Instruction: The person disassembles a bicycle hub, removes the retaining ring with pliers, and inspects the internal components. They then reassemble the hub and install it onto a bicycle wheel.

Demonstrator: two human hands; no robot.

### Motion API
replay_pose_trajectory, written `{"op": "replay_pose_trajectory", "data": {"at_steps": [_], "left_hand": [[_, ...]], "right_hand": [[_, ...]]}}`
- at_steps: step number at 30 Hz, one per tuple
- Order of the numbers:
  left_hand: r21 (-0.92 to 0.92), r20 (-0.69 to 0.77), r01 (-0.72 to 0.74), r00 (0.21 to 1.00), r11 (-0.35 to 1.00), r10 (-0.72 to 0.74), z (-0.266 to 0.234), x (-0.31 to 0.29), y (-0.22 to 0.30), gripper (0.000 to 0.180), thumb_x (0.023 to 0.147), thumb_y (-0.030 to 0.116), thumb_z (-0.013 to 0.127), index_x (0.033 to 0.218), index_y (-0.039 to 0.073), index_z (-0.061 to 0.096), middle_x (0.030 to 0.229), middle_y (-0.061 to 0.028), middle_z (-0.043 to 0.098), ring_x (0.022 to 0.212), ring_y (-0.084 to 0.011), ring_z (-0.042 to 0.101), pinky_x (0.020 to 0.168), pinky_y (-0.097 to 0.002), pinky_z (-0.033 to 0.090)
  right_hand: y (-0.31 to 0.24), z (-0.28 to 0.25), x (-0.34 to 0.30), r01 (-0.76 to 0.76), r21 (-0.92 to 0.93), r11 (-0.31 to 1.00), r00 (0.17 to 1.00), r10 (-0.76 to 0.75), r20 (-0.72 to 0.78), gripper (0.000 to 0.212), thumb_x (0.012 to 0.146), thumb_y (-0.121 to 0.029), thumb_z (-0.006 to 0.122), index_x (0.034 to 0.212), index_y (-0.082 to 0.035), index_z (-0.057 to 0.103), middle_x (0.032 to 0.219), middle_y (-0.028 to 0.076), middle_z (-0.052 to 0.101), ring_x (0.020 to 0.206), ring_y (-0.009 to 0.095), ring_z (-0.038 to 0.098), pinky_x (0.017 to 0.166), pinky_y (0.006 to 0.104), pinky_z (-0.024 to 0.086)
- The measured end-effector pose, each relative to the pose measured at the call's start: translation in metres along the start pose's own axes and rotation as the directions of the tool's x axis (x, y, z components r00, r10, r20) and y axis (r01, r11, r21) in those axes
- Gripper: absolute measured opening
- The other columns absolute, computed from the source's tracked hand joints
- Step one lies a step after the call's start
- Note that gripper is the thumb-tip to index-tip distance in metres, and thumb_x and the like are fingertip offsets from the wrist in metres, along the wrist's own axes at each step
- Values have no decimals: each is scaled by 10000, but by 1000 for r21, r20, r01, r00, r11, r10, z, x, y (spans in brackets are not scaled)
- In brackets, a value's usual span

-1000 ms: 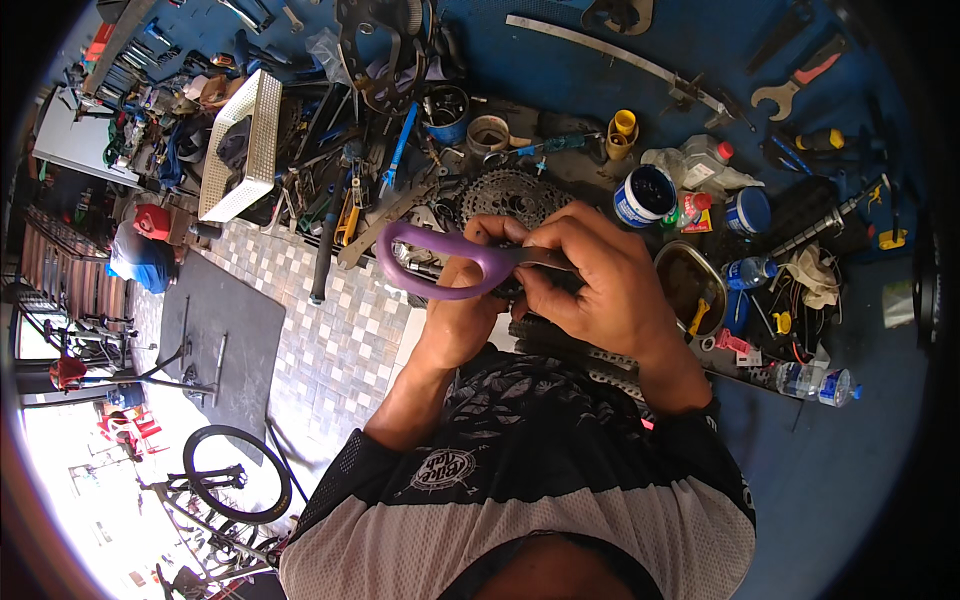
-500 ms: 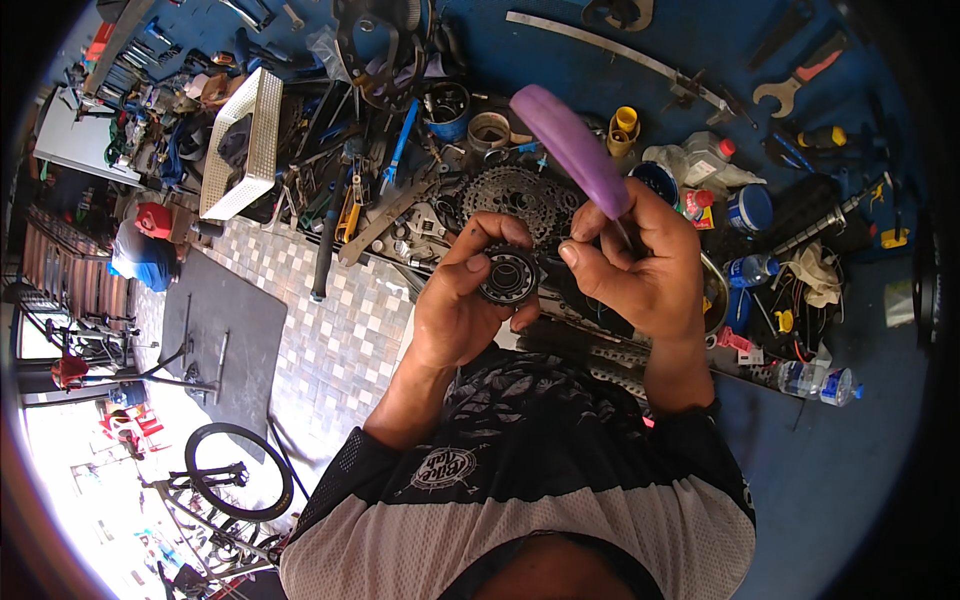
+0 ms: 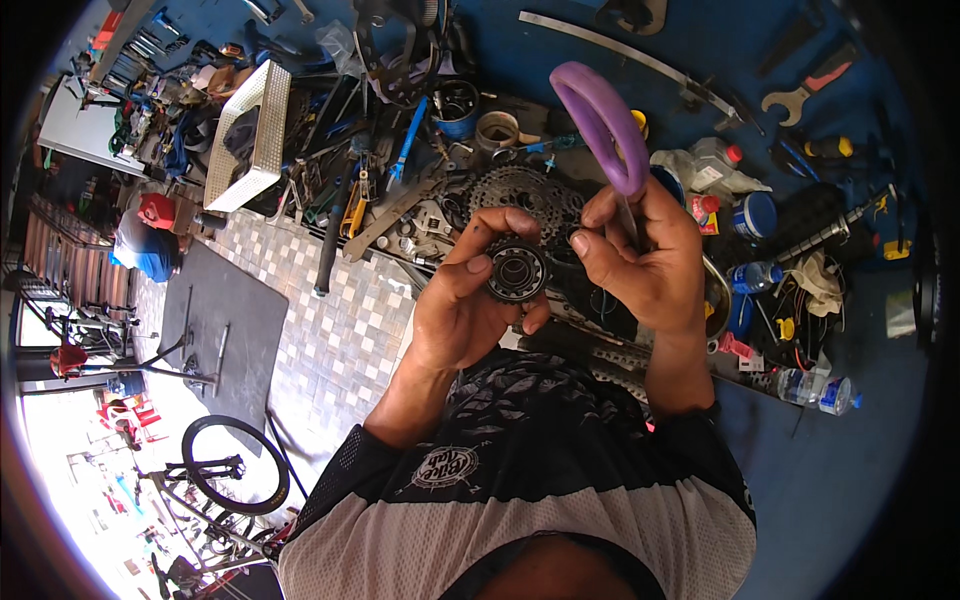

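Freewheel body: the dark, round metal part, in the left hand in front of the shirt, its open face up, showing a ring of bearing balls around a central bore.
Left hand: fingers curved around the part, thumb and forefinger at its rim, the others curled beneath and beside it.
Handling of the part: likely stiff, dense and fairly heavy for its size; probably slippery if greased, though grease cannot be made out. Any loose balls could spill if it tips.
Where to hold it: by the outer rim, keeping fingertips off the ball ring and bore.
Purple loop-handled tool: in the right hand, loop pointing up and away from the person; the working end is hidden.
Right hand: fingers drawn close together, gripping the thin metal shank just below the loop.
Handling of the tool: likely light and stiff, with a smooth loop; the loop or upper shank looks the safer hold, since the hidden end may be sharp.
Sprocket cassette: just beyond the left hand.
Metal tray: beside the right wrist, partly covered.
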State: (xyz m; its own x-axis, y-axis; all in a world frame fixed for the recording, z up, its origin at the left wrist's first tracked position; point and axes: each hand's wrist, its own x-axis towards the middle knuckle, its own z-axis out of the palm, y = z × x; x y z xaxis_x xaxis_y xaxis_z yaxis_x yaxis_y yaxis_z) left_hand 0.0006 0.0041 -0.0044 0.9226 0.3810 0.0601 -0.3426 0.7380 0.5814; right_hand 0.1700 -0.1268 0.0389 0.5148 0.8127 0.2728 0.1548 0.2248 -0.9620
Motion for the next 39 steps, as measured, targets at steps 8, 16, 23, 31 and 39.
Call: {"op": "replay_pose_trajectory", "data": {"at_steps": [8, 16, 23, 31, 39], "left_hand": [[-49, 33, 32, 999, 998, -30, -3, 1, 3, 606, 1011, 388, 524, 1435, -28, 407, 1237, -239, 619, 895, -325, 708, 671, -414, 562], [-39, 55, -1, 998, 999, 3, -5, 3, 2, 581, 1009, 383, 536, 1409, -23, 426, 1220, -260, 606, 867, -308, 688, 690, -411, 562], [13, 76, -41, 996, 999, 40, -18, 6, 3, 593, 983, 343, 570, 1420, -31, 427, 1212, -242, 588, 898, -315, 679, 696, -419, 564], [208, -92, -60, 993, 976, 80, -46, 3, 8, 664, 821, 7, 616, 1455, -24, 419, 1187, -179, 616, 1016, -246, 645, 745, -408, 557], [217, -45, -35, 998, 976, 46, -53, 5, -5, 717, 849, -143, 632, 1508, -17, 378, 1124, -174, 637, 894, -262, 705, 773, -365, 615]], "right_hand": [[5, -1, 3, -10, 56, 998, 1000, 11, -11, 222, 953, 5, 754, 1137, -3, 631, 1007, -7, 652, 732, -3, 507, 653, 177, 410], [29, -6, 8, -36, -41, 998, 999, 35, -21, 195, 974, -5, 736, 1162, -5, 683, 1029, -33, 701, 797, -10, 542, 674, 175, 409], [110, -23, 7, -205, -162, 965, 978, 208, 1, 178, 1004, -74, 739, 1170, -12, 721, 1052, -22, 730, 828, 14, 572, 704, 209, 445], [205, -27, -36, -266, -573, 775, 931, 361, 55, 236, 978, -175, 748, 1151, -15, 729, 974, 107, 787, 844, 198, 749, 745, 342, 554], [240, -13, -71, -233, -782, 578, 914, 405, 27, 256, 933, -205, 781, 1120, -50, 702, 978, 168, 776, 922, 393, 750, 762, 464, 574]]}}
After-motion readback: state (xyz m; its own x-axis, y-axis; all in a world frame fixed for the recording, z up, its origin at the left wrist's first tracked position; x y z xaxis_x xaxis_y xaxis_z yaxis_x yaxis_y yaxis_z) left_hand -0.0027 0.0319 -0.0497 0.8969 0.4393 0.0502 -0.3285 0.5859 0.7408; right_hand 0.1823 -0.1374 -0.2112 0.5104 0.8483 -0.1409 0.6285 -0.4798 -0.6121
